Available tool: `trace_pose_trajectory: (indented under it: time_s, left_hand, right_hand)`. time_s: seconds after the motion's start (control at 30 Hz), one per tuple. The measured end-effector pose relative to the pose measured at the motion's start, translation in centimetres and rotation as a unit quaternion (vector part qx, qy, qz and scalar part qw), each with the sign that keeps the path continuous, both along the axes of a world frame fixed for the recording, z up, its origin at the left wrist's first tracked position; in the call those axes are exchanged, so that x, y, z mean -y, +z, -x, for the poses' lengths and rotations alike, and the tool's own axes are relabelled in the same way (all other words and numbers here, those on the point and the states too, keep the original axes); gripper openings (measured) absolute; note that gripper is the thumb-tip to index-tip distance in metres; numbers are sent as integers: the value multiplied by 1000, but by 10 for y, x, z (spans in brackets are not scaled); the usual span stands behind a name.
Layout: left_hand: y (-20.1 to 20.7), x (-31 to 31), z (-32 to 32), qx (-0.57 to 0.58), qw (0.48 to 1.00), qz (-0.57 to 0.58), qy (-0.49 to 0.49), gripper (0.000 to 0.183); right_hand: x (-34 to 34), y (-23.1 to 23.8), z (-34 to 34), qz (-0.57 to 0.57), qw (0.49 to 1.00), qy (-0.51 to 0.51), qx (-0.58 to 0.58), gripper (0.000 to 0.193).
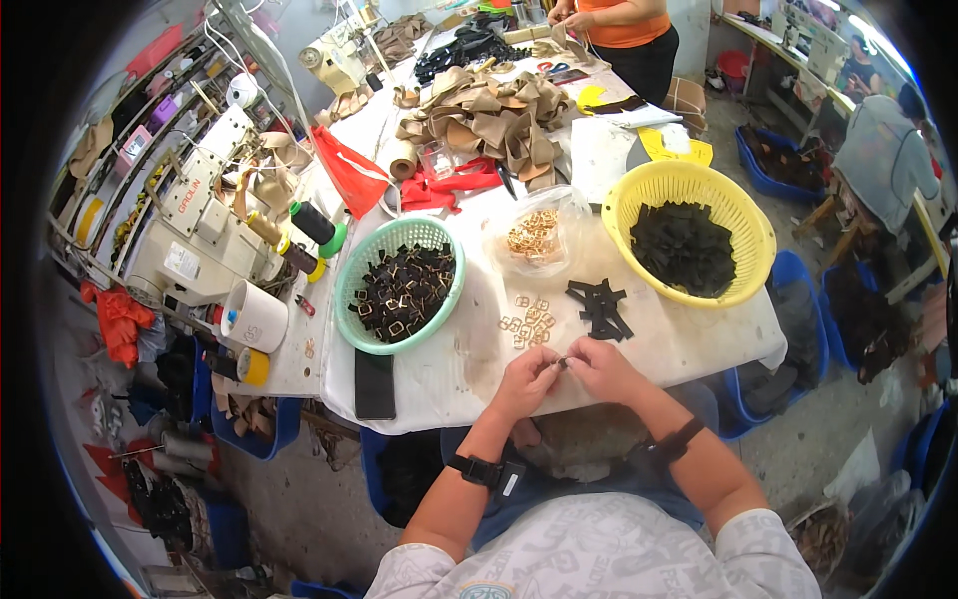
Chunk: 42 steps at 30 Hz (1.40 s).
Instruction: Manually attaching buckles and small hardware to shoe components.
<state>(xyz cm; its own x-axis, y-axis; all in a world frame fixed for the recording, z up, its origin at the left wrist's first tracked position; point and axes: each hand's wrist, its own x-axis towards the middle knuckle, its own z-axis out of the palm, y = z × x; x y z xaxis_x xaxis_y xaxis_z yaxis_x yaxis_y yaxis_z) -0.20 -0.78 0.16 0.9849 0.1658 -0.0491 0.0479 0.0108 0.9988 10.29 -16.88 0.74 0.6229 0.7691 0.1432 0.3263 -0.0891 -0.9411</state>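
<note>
My left hand (526, 383) and my right hand (603, 370) meet at the table's front edge, fingertips pinched together. Between them shows a tiny dark piece (564, 362), mostly hidden by the fingers, so its kind is unclear. Just beyond the hands lie loose gold-coloured metal buckles (529, 322) and a small pile of black strips (599, 307). A clear plastic bag (542, 232) holds more gold buckles. The green basket (344, 299) at left contains black pieces with square gold buckles. At right a yellow basket (763, 235) is filled with black strips.
A dark phone (374, 384) lies by the green basket. Sewing machines (190, 235), thread cones (317, 228) and a white cup (254, 316) stand left. Brown cut pieces (499, 115) are heaped farther back. Another person (639, 40) stands at the far end. Blue bins (798, 329) sit on the floor.
</note>
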Motion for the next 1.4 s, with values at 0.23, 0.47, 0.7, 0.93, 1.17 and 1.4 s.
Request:
trace_pose_trajectory:
  time_s: [0.23, 0.47, 0.7, 0.93, 1.17, 1.4]
  left_hand:
    - [0, -4, 0, -48, 997, -30, -57, 9]
    - [12, -16, -6, -93, 985, -20, -144, 16]
    - [6, -7, -6, -78, 993, -37, -84, 18]
    - [-2, 0, 1, 0, 995, -100, 7, 13]
    - [1, 6, 2, 22, 990, -135, 23, 12]
    - [4, 9, 4, 17, 991, -133, 17, 11]
  right_hand:
    - [6, 6, -19, 57, 969, 107, -216, 11]
    - [5, 8, -11, 59, 978, 88, -182, 12]
    - [1, 4, 0, 14, 994, -1, -105, 21]
    - [-13, 12, 7, 54, 992, -34, 109, 41]
    - [-11, 15, 7, 54, 978, -36, 200, 43]
    - [-10, 4, 4, 12, 971, -46, 232, 40]
